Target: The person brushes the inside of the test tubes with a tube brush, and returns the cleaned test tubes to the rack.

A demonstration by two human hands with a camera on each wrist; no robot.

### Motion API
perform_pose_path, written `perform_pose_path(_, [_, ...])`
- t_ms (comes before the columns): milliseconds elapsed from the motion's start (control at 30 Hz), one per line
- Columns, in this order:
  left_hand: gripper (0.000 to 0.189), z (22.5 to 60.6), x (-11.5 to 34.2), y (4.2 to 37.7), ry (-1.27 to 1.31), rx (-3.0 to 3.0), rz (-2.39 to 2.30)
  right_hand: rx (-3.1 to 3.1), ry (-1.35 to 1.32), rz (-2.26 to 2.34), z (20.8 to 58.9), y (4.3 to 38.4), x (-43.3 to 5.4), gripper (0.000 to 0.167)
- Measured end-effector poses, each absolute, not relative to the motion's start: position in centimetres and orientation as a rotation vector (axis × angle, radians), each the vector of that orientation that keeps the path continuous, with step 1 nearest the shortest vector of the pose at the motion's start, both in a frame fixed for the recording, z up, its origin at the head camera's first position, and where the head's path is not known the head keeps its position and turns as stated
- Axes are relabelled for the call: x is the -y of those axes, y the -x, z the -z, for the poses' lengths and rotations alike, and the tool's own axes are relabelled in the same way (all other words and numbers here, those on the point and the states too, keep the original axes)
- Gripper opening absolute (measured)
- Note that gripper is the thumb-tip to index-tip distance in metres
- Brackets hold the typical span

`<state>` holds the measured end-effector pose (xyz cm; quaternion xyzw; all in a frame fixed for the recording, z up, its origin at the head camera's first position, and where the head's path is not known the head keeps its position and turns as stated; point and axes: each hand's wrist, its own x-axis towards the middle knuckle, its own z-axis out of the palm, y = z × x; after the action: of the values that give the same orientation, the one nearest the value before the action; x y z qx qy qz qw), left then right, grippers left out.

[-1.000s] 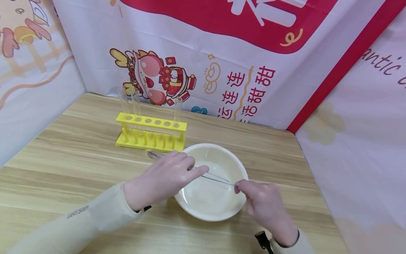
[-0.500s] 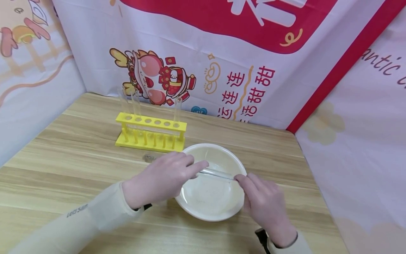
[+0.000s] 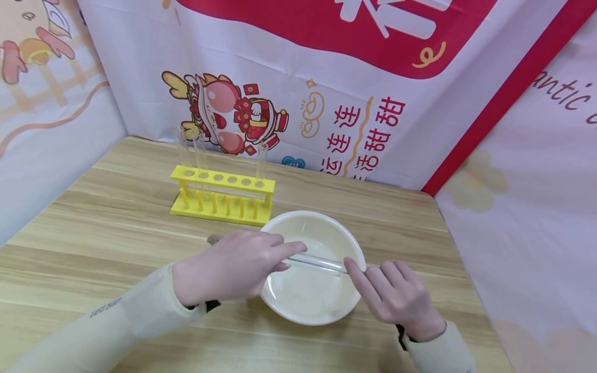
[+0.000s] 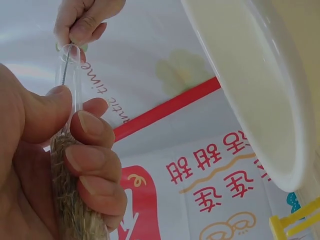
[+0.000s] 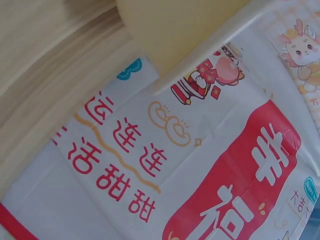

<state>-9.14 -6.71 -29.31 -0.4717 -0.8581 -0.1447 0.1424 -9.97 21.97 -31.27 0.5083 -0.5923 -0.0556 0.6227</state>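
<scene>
A: Okay, starting with the left hand [image 3: 233, 267]: gripping what, exactly?

B: Gripping a clear test tube [image 3: 318, 262], wrapped pretty snugly around it. Pressing with the thumb on one side, curling the fingers [image 4: 94, 159] round the other.

A: And seeing what inside it?

B: Looking at a brush [image 4: 59, 170] in there, super easy to make out from the left wrist camera. Got brownish bristles [image 4: 80, 227] filling the part within the grip, plus a twisted wire stem [image 4: 65, 70] running along the tube and out through the mouth.

A: Doing much with the right hand [image 3: 396, 292]?

B: Yep, pinching the wire stem right by the tube's mouth, with thumb and fingertip closed on it.

A: Holding the whole lot where, though?

B: Crosswise over the white bowl [image 3: 303, 298], going by the head view, stretched between both hands.

A: Spotting more nearby?

B: Yeah, seeing a yellow rack [image 3: 225, 179] on the wood-grain surface [image 3: 116, 259], just beside the bowl on its far left side. Carrying three more clear tubes [image 3: 261, 165], all stood upright. Also noticing a banner [image 3: 289, 62] hung behind everything, printed in red and white with a cartoon figure and Chinese characters.
</scene>
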Motion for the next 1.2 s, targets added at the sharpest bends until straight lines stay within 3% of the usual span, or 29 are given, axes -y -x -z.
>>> perform_pose_path(567, [0.042,29.4,7.1,9.4,1.309,2.423,0.268,1.565,-1.262,0.193,30.0,10.0,-22.9,0.017])
perform_pose_path(1200, [0.045,29.9,8.8,10.3,1.259,2.396,0.266,1.878,-1.295,-0.118,31.3,10.7,-24.9,0.028])
